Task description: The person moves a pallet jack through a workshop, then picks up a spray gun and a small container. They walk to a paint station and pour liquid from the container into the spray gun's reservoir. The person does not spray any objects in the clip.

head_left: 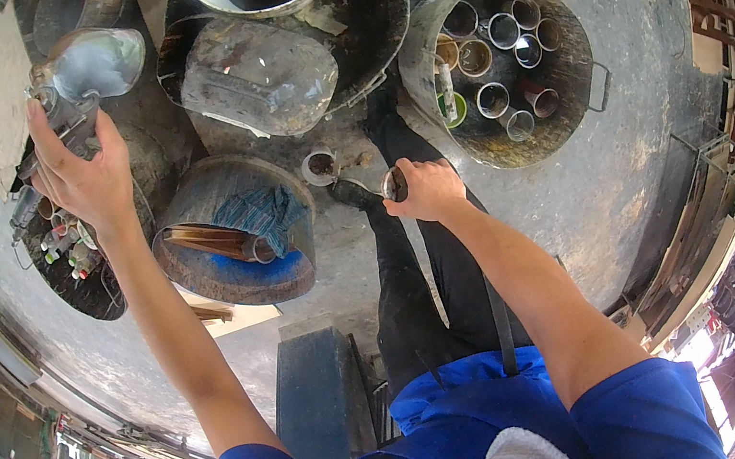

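My left hand (91,174) reaches up to the far left, its thumb and fingers around a silvery metal tool (64,110) with a glossy rounded cup, which looks like a spray gun. Part of the tool is hidden by the hand. My right hand (431,190), over my legs, grips a small cup (394,185) with dark contents by its side. Just left of it on the floor stands another pale cup (318,169), dark inside.
Far right, an open drum (509,147) holds several cups. Ahead, a white bucket (276,2) stands behind a grimy flat lid (259,77). Left of my legs, a drum top (245,284) bears a blue cloth (263,216). A container (107,297) of small bottles lies below my left hand.
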Action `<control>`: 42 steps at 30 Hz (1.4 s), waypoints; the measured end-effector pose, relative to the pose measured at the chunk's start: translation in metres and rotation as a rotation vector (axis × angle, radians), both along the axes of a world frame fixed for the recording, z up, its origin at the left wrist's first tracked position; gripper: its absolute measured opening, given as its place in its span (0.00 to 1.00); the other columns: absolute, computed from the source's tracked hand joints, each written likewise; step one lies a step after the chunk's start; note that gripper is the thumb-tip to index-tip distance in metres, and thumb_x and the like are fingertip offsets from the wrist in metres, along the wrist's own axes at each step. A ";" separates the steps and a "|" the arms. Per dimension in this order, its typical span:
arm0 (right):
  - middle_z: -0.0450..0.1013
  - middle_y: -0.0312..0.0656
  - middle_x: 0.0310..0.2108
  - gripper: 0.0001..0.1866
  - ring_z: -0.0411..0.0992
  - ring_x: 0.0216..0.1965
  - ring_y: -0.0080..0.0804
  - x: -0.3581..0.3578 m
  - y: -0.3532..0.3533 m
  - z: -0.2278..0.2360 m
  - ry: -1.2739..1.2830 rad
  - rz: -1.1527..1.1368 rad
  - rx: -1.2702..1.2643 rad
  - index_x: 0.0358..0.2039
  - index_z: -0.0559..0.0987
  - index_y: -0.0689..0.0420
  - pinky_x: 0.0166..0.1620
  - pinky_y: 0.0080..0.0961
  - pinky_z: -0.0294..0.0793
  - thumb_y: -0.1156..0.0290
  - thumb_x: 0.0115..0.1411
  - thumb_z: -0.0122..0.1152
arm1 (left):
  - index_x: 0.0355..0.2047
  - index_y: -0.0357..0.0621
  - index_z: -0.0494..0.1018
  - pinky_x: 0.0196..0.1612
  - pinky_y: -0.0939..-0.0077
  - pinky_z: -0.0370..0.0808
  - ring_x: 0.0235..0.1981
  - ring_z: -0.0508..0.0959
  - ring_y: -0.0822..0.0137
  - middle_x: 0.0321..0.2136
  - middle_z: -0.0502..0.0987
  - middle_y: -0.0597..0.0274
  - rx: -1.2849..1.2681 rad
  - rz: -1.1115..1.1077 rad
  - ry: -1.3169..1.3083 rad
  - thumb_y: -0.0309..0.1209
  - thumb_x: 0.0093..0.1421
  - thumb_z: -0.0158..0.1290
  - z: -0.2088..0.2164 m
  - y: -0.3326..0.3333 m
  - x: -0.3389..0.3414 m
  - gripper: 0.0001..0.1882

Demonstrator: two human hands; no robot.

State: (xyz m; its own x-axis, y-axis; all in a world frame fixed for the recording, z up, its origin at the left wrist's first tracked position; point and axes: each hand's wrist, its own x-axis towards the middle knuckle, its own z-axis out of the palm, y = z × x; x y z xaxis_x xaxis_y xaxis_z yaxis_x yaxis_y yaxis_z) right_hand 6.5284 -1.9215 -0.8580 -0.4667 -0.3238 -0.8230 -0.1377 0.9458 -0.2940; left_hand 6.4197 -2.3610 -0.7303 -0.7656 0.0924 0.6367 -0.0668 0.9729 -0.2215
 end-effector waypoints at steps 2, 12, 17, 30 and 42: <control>0.84 0.53 0.43 0.39 0.82 0.48 0.47 0.000 0.000 0.000 0.001 -0.007 -0.009 0.52 0.77 0.58 0.57 0.41 0.72 0.37 0.53 0.69 | 0.71 0.44 0.61 0.45 0.60 0.76 0.51 0.86 0.56 0.60 0.81 0.56 0.005 0.012 -0.005 0.34 0.58 0.72 -0.001 0.001 0.000 0.44; 0.84 0.54 0.44 0.41 0.82 0.49 0.51 -0.008 -0.002 0.005 -0.045 0.003 0.023 0.57 0.76 0.57 0.60 0.42 0.74 0.37 0.54 0.70 | 0.70 0.44 0.63 0.47 0.60 0.75 0.53 0.85 0.56 0.60 0.81 0.55 0.038 0.024 -0.016 0.35 0.57 0.72 -0.009 0.006 0.000 0.44; 0.84 0.54 0.44 0.42 0.82 0.50 0.51 -0.010 -0.002 0.006 -0.054 0.008 0.027 0.57 0.75 0.57 0.61 0.42 0.74 0.36 0.54 0.70 | 0.72 0.45 0.61 0.49 0.58 0.75 0.54 0.85 0.55 0.61 0.80 0.55 0.093 0.074 -0.074 0.34 0.56 0.72 -0.021 0.004 0.001 0.46; 0.84 0.54 0.44 0.40 0.82 0.49 0.49 -0.018 0.004 0.010 -0.045 -0.041 0.024 0.54 0.76 0.58 0.58 0.40 0.71 0.37 0.54 0.67 | 0.76 0.53 0.54 0.63 0.48 0.70 0.60 0.78 0.39 0.65 0.74 0.42 0.637 0.342 -0.225 0.32 0.55 0.69 -0.105 0.005 -0.002 0.52; 0.84 0.54 0.44 0.41 0.82 0.50 0.50 -0.020 0.011 0.008 -0.071 -0.089 0.021 0.56 0.76 0.58 0.61 0.41 0.71 0.36 0.54 0.68 | 0.76 0.54 0.52 0.57 0.48 0.76 0.55 0.80 0.34 0.56 0.78 0.34 0.728 0.484 -0.380 0.32 0.53 0.71 -0.123 0.002 -0.003 0.54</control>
